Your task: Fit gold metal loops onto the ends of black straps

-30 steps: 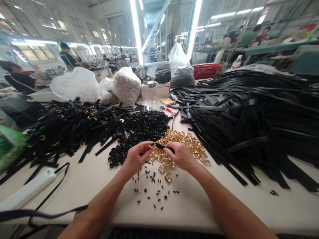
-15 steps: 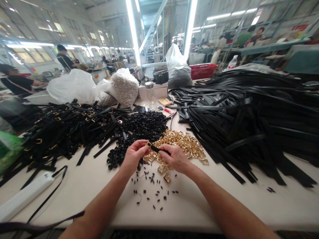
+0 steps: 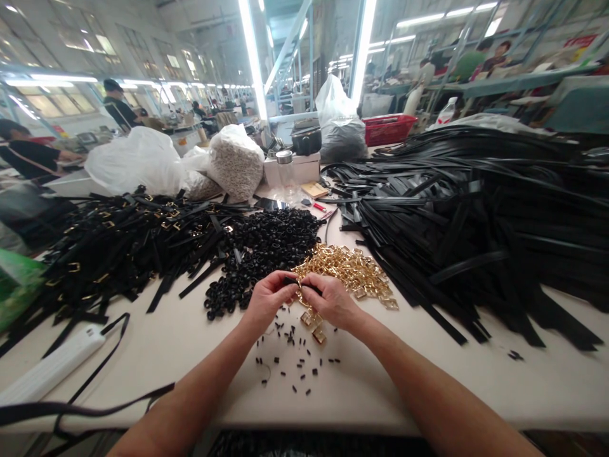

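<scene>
Over the middle of the table, my left hand (image 3: 270, 298) and my right hand (image 3: 333, 299) almost meet at the fingertips. Both pinch a short black strap (image 3: 311, 288), whose ends are partly hidden by my fingers. A small gold buckle (image 3: 299, 291) shows on the strap, between the two hands. Just behind them lie a heap of black strap loops (image 3: 271, 241) and, to the right, a pile of gold buckles (image 3: 352, 270). Small black bits (image 3: 301, 365) are scattered on the tabletop nearer to me, below the hands.
Black straps with buckles (image 3: 118, 247) are heaped at left, long black straps (image 3: 451, 222) at right. A white power strip (image 3: 57, 362) with a cable lies front left. Behind stand plastic bags (image 3: 235, 162), a glass jar (image 3: 285, 170) and a red basket (image 3: 387, 130). A person (image 3: 28, 152) sits far left.
My left hand has moved right, closer to my right hand. The buckle, earlier at my left fingertips, now sits between both hands, and less of the strap shows.
</scene>
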{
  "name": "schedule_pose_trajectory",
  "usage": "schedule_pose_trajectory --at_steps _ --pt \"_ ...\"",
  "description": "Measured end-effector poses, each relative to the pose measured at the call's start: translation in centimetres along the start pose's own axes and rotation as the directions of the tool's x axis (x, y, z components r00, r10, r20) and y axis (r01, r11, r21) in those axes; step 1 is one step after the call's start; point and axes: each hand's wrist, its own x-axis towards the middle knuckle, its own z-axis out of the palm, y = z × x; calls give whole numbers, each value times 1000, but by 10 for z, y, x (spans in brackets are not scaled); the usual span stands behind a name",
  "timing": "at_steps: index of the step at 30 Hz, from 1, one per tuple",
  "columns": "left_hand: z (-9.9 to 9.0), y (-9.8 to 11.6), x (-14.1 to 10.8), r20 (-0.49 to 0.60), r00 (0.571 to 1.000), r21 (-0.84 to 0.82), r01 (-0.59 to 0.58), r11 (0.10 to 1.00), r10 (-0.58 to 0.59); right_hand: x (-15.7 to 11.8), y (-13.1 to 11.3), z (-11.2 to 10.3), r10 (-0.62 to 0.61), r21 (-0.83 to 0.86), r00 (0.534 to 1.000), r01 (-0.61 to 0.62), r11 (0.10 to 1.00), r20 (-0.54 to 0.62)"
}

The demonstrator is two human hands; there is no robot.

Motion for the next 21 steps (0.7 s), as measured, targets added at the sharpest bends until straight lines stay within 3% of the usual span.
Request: schedule_pose_trajectory --at_steps 3,7,13,21 --pt "-1 0 0 -8 1000 -31 11 999 -11 0 -3 -4 23 -55 996 -18 998 82" --pt "-1 -1 3 -13 990 -225 133 965 -140 -1 -5 -6 8 -130 986 14 991 166" --pt "-1 -2 3 58 969 -328 246 912 -241 -3 -2 3 -89 -187 994 99 977 62" --pt "0 -6 -1 62 987 -251 161 954 -151 -5 -1 6 -56 -308 998 54 950 2"
